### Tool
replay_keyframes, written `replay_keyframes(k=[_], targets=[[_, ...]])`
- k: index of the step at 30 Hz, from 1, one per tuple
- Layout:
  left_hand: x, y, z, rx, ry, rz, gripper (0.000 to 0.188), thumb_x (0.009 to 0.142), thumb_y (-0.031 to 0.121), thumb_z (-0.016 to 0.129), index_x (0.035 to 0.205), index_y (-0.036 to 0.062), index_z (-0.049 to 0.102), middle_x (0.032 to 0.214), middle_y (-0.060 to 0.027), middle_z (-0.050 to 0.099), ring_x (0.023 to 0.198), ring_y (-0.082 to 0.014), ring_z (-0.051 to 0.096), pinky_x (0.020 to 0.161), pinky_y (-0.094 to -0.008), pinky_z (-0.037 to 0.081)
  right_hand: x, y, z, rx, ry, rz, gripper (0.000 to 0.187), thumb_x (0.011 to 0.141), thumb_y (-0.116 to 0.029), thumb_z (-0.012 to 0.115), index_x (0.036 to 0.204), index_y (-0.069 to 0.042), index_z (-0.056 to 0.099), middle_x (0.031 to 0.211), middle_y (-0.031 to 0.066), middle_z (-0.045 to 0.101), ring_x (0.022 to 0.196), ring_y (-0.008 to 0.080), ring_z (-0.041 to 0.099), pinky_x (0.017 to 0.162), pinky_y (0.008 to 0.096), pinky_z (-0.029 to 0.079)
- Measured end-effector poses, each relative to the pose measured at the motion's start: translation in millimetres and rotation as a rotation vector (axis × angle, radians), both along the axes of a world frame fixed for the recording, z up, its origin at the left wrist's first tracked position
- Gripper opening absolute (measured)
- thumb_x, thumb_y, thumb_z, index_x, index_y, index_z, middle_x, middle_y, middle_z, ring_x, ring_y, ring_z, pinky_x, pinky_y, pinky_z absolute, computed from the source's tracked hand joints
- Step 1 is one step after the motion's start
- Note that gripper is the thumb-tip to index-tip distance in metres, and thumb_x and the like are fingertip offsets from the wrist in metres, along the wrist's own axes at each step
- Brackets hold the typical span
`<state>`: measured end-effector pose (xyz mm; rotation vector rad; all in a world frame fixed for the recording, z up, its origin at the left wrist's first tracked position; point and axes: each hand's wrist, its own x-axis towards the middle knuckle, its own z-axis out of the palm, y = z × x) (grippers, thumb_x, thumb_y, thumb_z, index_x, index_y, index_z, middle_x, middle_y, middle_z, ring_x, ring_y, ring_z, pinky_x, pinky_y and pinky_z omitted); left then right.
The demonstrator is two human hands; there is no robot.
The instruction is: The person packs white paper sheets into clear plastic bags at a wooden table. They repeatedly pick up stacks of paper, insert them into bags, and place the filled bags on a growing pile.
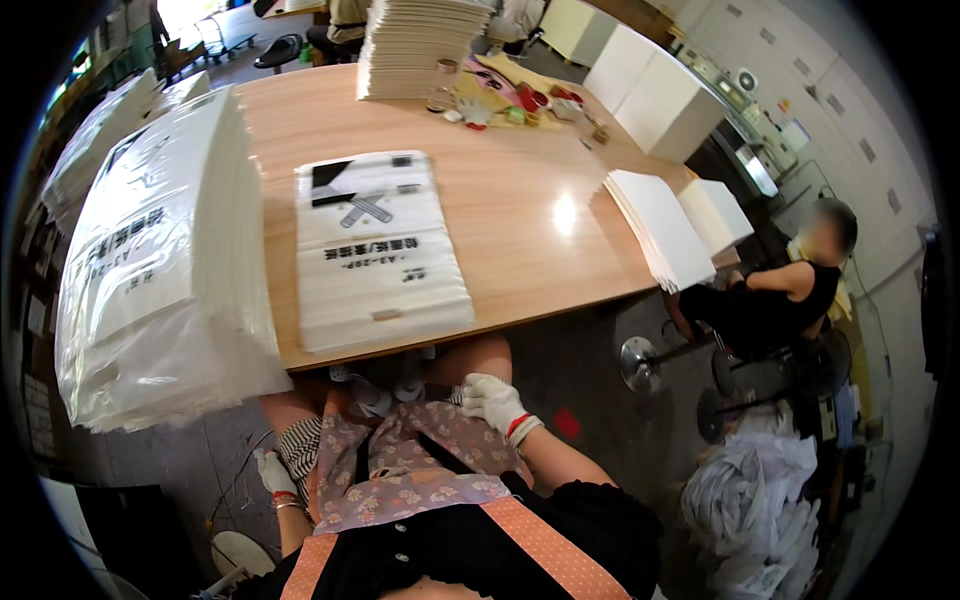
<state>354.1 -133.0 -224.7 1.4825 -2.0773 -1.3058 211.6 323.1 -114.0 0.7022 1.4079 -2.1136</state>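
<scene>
My right hand (491, 403), in a white knit glove with a red cuff, lies on my right thigh with its fingers stretched out; nothing is in it. Beside my left hip hangs my left hand (274, 473), gloved the same way, low and away from the table; its fingers are too small to read. In front of me, a printed clear plastic bag with white sheets (385, 250) lies flat near the table's front edge. To its left, a tall stack of similar plastic bags (165, 260) leans and droops over the edge. Neither hand touches them.
The wooden table (520, 230) bears a tall white paper stack (415, 45), a jar (442, 85), small cluttered items (520, 95), white boxes (655, 90) and paper piles (660, 230). A person (790, 290) sits at the right. Crumpled plastic (750, 500) lies on the floor.
</scene>
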Motion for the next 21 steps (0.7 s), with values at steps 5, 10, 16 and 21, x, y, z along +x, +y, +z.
replay_keyframes(k=[5, 10, 16, 21], targets=[[-16, -49, 1, 0.167, 0.028, -0.227, 0.039, 0.084, 0.02, 0.047, 0.115, -0.0025, 0.053, 0.097, -0.0189, 0.061, 0.088, -0.0321, 0.057, 0.079, -0.0379, 0.043, 22, 36, -30, -0.2, -0.003, -0.315, 0.023, 0.091, -0.026, 0.052, 0.105, -0.008, 0.056, 0.079, 0.0015, 0.054, 0.064, 0.0147, 0.052, 0.059, 0.0301, 0.049], [-42, 18, 44, -0.24, -0.132, -0.61, 0.039, 0.086, 0.025, 0.046, 0.116, 0.0007, 0.047, 0.119, -0.026, 0.049, 0.11, -0.043, 0.047, 0.091, -0.0444, 0.04, 22, 33, -39, -0.281, 0.05, -0.33, 0.016, 0.092, -0.026, 0.054, 0.098, -0.011, 0.056, 0.072, -0.0032, 0.05, 0.057, 0.0119, 0.045, 0.056, 0.0285, 0.045], [-43, 56, 67, -0.365, -0.071, -0.707, 0.038, 0.086, 0.026, 0.048, 0.115, 0.002, 0.046, 0.124, -0.0248, 0.046, 0.111, -0.0438, 0.046, 0.093, -0.0454, 0.04, 26, 36, -46, -0.224, 0.064, -0.347, 0.024, 0.092, -0.03, 0.054, 0.109, -0.012, 0.056, 0.085, -0.0025, 0.054, 0.072, 0.0138, 0.052, 0.068, 0.0316, 0.047], [-33, 90, 99, -0.558, 0.012, -0.853, 0.043, 0.084, 0.031, 0.053, 0.118, 0.0042, 0.046, 0.127, -0.0207, 0.047, 0.113, -0.0396, 0.048, 0.093, -0.0456, 0.041, 30, 36, -43, -0.198, 0.038, -0.365, 0.02, 0.093, -0.03, 0.053, 0.102, -0.012, 0.054, 0.09, -0.0032, 0.052, 0.075, 0.0131, 0.051, 0.071, 0.0321, 0.047]])
